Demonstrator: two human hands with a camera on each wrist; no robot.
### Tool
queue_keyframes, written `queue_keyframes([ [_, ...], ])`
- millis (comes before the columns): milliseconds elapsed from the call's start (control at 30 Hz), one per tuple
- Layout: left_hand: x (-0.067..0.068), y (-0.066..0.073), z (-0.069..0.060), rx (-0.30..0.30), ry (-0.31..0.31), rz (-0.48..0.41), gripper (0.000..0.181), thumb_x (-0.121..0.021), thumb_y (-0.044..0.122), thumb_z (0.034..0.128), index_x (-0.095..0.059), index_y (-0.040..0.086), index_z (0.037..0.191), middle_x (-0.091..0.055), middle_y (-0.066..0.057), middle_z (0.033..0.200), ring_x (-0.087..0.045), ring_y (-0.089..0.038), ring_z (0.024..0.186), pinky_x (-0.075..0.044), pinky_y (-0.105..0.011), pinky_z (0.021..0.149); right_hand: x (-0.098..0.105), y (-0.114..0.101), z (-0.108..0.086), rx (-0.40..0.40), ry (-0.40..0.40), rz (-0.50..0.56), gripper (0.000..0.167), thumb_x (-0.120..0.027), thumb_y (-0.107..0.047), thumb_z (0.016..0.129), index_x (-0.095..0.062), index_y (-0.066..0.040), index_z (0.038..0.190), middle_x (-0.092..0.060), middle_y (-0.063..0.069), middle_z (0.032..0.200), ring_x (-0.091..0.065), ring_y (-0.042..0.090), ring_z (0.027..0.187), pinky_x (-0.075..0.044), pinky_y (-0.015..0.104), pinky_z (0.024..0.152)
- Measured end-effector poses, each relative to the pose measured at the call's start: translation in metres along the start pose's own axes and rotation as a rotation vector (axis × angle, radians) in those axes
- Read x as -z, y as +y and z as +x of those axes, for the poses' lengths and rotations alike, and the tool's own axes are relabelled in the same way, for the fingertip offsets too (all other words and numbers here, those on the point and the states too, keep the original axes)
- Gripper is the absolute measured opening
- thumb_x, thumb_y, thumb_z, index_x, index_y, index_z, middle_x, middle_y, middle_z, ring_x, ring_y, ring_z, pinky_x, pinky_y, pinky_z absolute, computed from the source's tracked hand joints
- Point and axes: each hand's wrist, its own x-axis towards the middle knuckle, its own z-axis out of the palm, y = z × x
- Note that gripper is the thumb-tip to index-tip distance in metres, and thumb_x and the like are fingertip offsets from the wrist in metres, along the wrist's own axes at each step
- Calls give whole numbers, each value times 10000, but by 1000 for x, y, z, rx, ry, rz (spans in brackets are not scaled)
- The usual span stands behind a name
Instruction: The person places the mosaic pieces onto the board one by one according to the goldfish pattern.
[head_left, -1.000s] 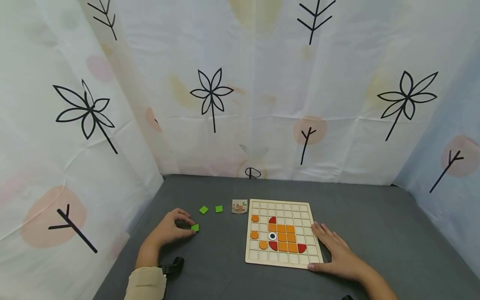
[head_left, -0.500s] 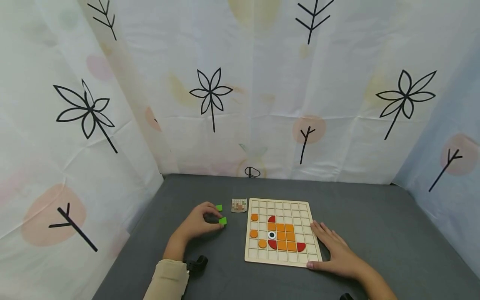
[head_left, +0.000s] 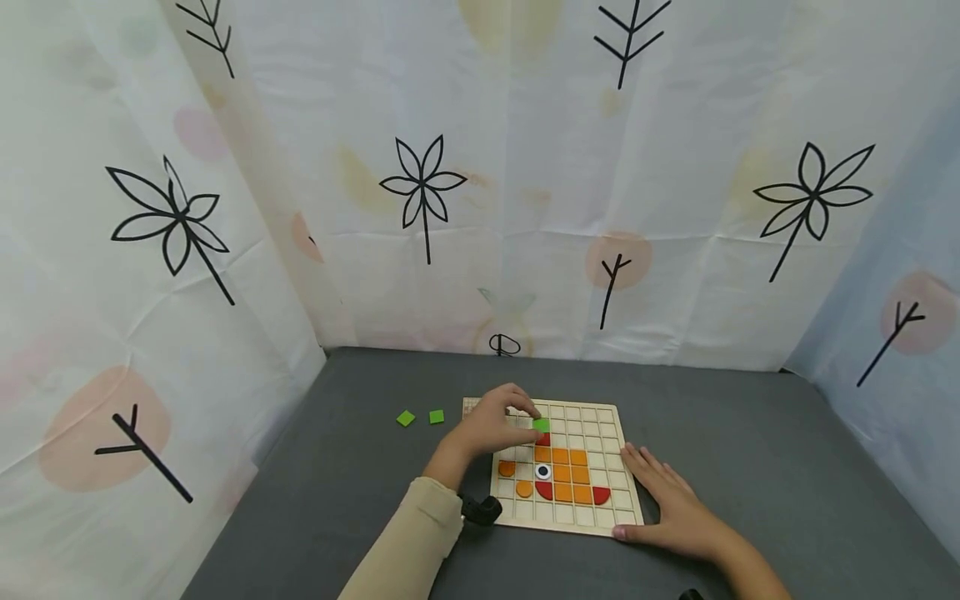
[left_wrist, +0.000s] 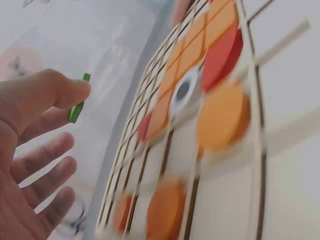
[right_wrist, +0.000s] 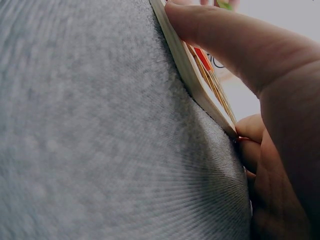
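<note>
My left hand [head_left: 491, 425] pinches a green square tile [head_left: 542, 425] between thumb and forefinger, over the upper left of a wooden grid board [head_left: 573, 517]. In the left wrist view the green tile [left_wrist: 76, 111] appears held clear of the board, its other fingers loosely spread. The board bears orange square tiles [head_left: 572, 473], round orange pieces [head_left: 524, 489], red curved pieces [head_left: 601, 495] and an eye piece [head_left: 543, 472]. My right hand [head_left: 678, 510] rests against the board's right edge with straight fingers, its thumb at the near corner. My left hand covers part of the board.
Two green square tiles [head_left: 406, 418] lie on the grey cloth left of the board. A small pattern card [head_left: 470, 405] is mostly hidden behind my left hand. Patterned white curtains [head_left: 465, 275] enclose the back and sides.
My left hand has picked up the nearest green tile from the cloth and carried it rightward over the board. My right hand and the board have stayed in place.
</note>
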Motion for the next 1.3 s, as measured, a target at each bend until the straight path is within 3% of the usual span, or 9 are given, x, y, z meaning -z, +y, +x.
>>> queue_keyframes([
  [267, -41, 11, 35, -49, -40, 19, 213, -820, 231, 947, -817, 126, 1132, -660, -4, 1216, -611, -159, 1147, -529, -324, 1009, 1, -2, 0, -5, -8, 24, 1142, -878, -548, 798, -307, -113, 1687, -277, 171, 1748, -199, 536, 1589, 138, 21, 1057],
  [533, -62, 18, 59, -74, -60, 143, 238, -800, 207, 953, -821, 86, 1156, -704, -51, 1172, -631, -153, 1065, -531, -249, 935, 2, -1, -1, -12, -12, 36, 1142, -881, -543, 803, -299, -125, 1692, -269, 170, 1751, -193, 502, 1605, 134, 14, 1054],
  [700, -73, 19, 66, -28, -55, 174, 242, -808, 212, 952, -826, 96, 1164, -703, -36, 1159, -617, -121, 1006, -526, -229, 893, 2, -1, 0, -10, -9, 35, 1148, -882, -553, 798, -305, -114, 1688, -274, 173, 1749, -195, 512, 1600, 134, 17, 1060],
  [900, -78, 19, 67, 56, -42, 213, 244, -811, 245, 939, -830, 133, 1156, -694, 5, 1186, -650, -134, 1086, -556, -271, 953, 0, -3, 0, -12, -8, 36, 1140, -880, -561, 799, -316, -117, 1685, -284, 159, 1748, -201, 513, 1596, 85, 143, 1205],
  [1000, -77, 19, 67, 68, -47, 210, 255, -805, 246, 940, -827, 121, 1161, -686, -4, 1179, -653, -155, 1101, -559, -279, 965, 0, -4, 0, -1, -4, 27, 1138, -881, -561, 796, -327, -104, 1679, -298, 166, 1741, -214, 516, 1590, 90, 96, 1176],
  [1100, -77, 18, 67, 72, -53, 177, 269, -806, 234, 936, -823, 98, 1168, -672, -10, 1148, -642, -148, 1062, -560, -275, 942, 1, -4, 0, 8, 6, 17, 1140, -886, -558, 788, -339, -91, 1673, -313, 173, 1734, -229, 512, 1589, 116, 4, 1067],
  [1300, -78, 18, 66, 75, -62, 156, 301, -807, 236, 940, -811, 83, 1199, -663, -21, 1152, -631, -147, 1056, -556, -276, 945, 1, -3, -1, 9, 11, 13, 1139, -885, -560, 788, -338, -100, 1675, -315, 170, 1734, -234, 491, 1597, 114, -2, 1060],
])
